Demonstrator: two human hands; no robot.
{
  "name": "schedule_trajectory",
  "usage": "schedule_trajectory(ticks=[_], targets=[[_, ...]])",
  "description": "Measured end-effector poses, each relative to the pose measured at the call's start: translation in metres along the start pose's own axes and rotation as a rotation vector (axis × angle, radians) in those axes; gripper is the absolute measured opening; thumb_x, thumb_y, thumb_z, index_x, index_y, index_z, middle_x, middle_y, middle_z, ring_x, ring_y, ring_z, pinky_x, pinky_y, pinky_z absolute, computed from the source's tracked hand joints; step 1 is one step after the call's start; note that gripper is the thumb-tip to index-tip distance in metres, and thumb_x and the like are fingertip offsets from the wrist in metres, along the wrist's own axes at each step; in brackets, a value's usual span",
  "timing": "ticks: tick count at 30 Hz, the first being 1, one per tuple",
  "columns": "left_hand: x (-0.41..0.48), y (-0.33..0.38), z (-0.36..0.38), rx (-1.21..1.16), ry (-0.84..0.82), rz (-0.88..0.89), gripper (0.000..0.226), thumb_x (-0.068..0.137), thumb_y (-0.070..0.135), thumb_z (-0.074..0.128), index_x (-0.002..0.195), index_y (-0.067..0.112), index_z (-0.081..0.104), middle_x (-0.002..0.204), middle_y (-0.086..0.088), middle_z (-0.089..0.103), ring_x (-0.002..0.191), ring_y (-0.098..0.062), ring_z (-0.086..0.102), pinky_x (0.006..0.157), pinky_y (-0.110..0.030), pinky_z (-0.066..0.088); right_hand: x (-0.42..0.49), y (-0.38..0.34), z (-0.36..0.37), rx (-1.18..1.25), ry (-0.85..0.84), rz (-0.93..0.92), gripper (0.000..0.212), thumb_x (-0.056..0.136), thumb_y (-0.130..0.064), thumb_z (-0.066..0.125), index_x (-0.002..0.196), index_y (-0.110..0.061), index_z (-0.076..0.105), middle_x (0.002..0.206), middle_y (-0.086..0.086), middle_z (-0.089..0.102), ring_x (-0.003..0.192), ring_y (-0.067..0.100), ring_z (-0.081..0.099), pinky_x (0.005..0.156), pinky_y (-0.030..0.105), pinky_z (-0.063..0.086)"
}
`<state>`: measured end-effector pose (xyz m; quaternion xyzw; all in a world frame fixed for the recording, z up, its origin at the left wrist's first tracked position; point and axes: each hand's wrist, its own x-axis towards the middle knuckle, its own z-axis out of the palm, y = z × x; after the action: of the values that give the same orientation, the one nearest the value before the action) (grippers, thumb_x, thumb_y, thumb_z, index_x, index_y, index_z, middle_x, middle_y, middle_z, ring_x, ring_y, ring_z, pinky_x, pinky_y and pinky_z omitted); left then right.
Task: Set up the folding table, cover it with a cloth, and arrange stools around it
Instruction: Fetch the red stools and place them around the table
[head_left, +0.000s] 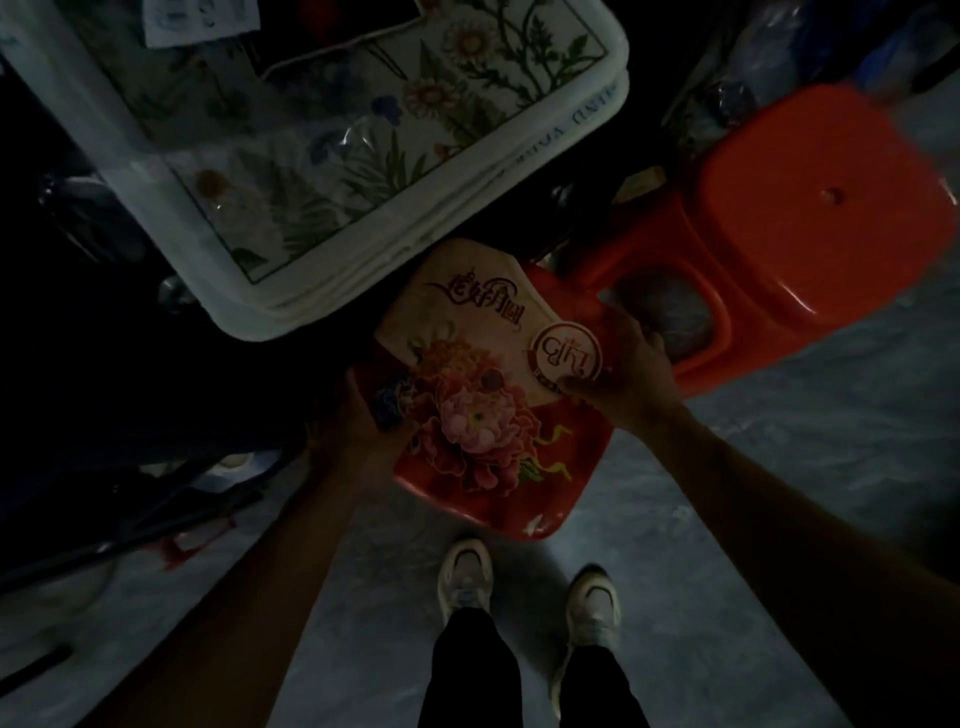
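Observation:
Both my hands hold a red stool with a peony print and a round logo on its seat (483, 415), low in front of me in dim light. My left hand (363, 415) grips the seat's left edge. My right hand (623, 369) grips the right edge, thumb on top by the logo. A plain orange-red stool (810, 208) stands just beyond, to the right, touching or nearly touching the printed one. The white-rimmed table (519, 171) with a floral surface fills the upper left. Its near corner shows two stacked white rims.
Dark clutter and black rods (156, 525) lie in shadow at the left, with a small red piece beside them. Clear plastic bottles or bags (753, 67) stand behind the orange stool. My two white shoes (524, 587) stand on the grey floor, which runs open to the right.

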<state>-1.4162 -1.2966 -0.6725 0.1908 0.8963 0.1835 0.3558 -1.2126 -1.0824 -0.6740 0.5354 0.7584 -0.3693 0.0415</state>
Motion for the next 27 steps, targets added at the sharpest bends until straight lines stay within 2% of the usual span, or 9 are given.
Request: schedule_trajectory(ticks=[3,5,10,14,18,27], targets=[[0.011,-0.006,0.000,-0.060,-0.050,-0.060,0.111,0.072,0.036,0.083,0.154,0.016,0.011,0.155,-0.013,0.029,0.140,-0.033,0.031,0.114,-0.043,0.028,0.008,0.002,0.004,0.013,0.002,0.021,0.122,0.061,-0.033,0.090,0.156,-0.027,0.014,0.154,0.014,0.028,0.138,0.035,0.032,0.105,0.046,0.037],[0.020,-0.009,0.002,-0.091,-0.062,-0.112,0.114,0.069,0.034,0.085,0.154,0.015,0.012,0.155,-0.014,0.030,0.140,-0.033,0.032,0.113,-0.045,0.029,0.015,0.005,0.003,0.021,-0.009,0.022,0.124,0.061,-0.037,0.090,0.156,-0.027,0.012,0.157,0.012,0.025,0.141,0.032,0.028,0.107,0.042,0.034],[0.031,-0.013,0.012,-0.037,-0.030,-0.189,0.125,0.062,0.039,0.089,0.154,0.016,0.008,0.158,-0.014,0.024,0.142,-0.034,0.027,0.114,-0.047,0.028,0.015,0.010,0.004,0.024,0.015,0.058,0.122,0.058,-0.048,0.089,0.155,-0.029,0.016,0.150,0.011,0.031,0.136,0.032,0.035,0.103,0.043,0.040],[0.013,-0.006,0.022,-0.080,-0.005,-0.117,0.120,0.057,0.041,0.091,0.152,0.012,0.022,0.151,-0.014,0.037,0.135,-0.034,0.039,0.109,-0.047,0.036,-0.005,0.023,0.000,0.038,0.066,0.113,0.119,0.053,-0.051,0.090,0.150,-0.027,0.026,0.142,0.012,0.038,0.129,0.034,0.041,0.104,0.047,0.043],[-0.020,0.006,0.033,-0.079,-0.015,-0.058,0.105,0.060,0.033,0.091,0.145,0.008,0.035,0.142,-0.016,0.048,0.126,-0.034,0.049,0.097,-0.041,0.041,-0.035,0.049,-0.007,0.054,0.077,0.192,0.115,0.052,-0.052,0.091,0.146,-0.026,0.031,0.142,0.011,0.040,0.126,0.035,0.045,0.101,0.050,0.046],[-0.089,0.057,0.079,0.008,-0.126,0.018,0.098,0.060,0.037,0.090,0.138,0.007,0.040,0.135,-0.016,0.053,0.120,-0.035,0.053,0.098,-0.048,0.046,-0.097,0.124,-0.050,0.110,0.147,0.328,0.113,0.051,-0.055,0.090,0.146,-0.030,0.033,0.138,0.007,0.044,0.124,0.033,0.048,0.099,0.046,0.048]])
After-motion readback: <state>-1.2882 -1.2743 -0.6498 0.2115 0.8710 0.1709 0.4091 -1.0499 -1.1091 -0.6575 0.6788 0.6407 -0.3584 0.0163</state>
